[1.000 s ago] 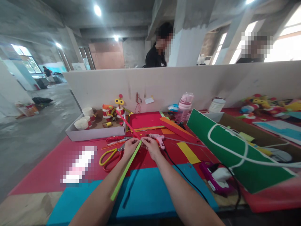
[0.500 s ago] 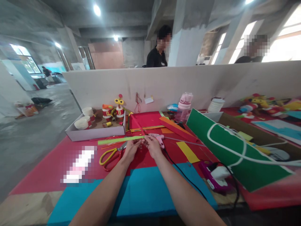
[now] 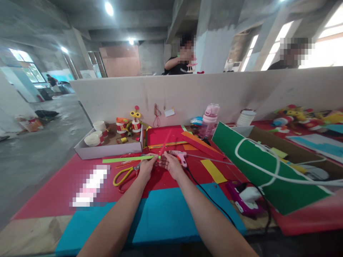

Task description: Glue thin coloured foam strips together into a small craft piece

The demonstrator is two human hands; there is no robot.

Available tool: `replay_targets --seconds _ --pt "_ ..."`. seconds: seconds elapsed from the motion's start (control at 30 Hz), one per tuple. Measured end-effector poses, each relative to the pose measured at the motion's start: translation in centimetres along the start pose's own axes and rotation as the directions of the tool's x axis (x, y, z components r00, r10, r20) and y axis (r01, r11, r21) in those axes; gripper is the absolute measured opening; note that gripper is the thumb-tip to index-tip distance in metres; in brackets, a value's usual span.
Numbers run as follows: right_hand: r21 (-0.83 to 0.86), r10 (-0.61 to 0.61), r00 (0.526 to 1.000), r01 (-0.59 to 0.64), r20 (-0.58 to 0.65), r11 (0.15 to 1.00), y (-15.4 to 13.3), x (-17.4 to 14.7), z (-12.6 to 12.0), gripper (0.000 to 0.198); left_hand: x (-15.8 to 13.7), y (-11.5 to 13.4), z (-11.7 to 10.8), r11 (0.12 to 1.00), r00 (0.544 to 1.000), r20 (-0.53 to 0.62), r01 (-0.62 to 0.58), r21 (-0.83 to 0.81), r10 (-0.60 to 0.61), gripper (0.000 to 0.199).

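Pinched in my left hand (image 3: 147,167) is a light green paper strip (image 3: 120,159), which runs out to the left above the table. Its short end shows between my two hands. Close beside it, my right hand (image 3: 171,165) has thumb and fingers closed at the lower end of a red paper strip (image 3: 165,142) that slants up and away. Whether the two strips touch is hidden by my fingers. Scissors (image 3: 125,177) with yellow and red handles lie left of my left hand. Just behind my right hand lies a pink glue gun (image 3: 180,157) with a black cord.
A shallow box (image 3: 107,151) with paper cups and small figures stands back left. Blue sheets (image 3: 171,217) lie in front. At right are a yellow strip (image 3: 213,171), a purple power strip (image 3: 245,200) and a green-sided box (image 3: 262,175). A white partition (image 3: 128,92) stands behind; people are beyond it.
The red strip has swung from leaning left to leaning right. The green strip has shifted left and now shows its thin length. Beyond the partition, a person has raised an arm.
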State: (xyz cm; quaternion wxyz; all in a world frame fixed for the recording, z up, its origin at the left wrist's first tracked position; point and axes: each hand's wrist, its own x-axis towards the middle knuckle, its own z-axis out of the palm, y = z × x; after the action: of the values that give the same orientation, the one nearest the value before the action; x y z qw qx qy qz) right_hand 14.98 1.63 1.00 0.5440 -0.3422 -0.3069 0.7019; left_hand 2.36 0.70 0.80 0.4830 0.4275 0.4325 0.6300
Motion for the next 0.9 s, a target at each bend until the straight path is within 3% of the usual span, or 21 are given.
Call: replay_targets --seconds 0.2,0.43,0.73,0.9 --pt "0.034 -0.064 0.994 0.061 0.088 0.998 0.24 0.02 -0.25 0.035 -0.34 0.32 0.32 0.997 0.999 0.012 -0.041 0.058 0.041 0.026" --pt "0.029 -0.056 0.995 0.054 0.079 0.998 0.57 0.51 -0.65 0.033 -0.5 0.32 0.28 0.988 0.997 0.049 -0.061 0.142 0.055 0.025" --pt "0.007 -0.113 0.983 0.113 0.143 0.994 -0.04 0.14 -0.42 0.035 -0.3 0.47 0.31 0.994 0.998 0.052 0.049 -0.096 -0.044 0.032" --pt "-0.015 -0.155 0.984 0.157 0.092 0.987 -0.4 0.03 -0.52 0.034 -0.23 0.54 0.23 0.986 0.997 0.053 0.061 -0.154 -0.054 0.033"
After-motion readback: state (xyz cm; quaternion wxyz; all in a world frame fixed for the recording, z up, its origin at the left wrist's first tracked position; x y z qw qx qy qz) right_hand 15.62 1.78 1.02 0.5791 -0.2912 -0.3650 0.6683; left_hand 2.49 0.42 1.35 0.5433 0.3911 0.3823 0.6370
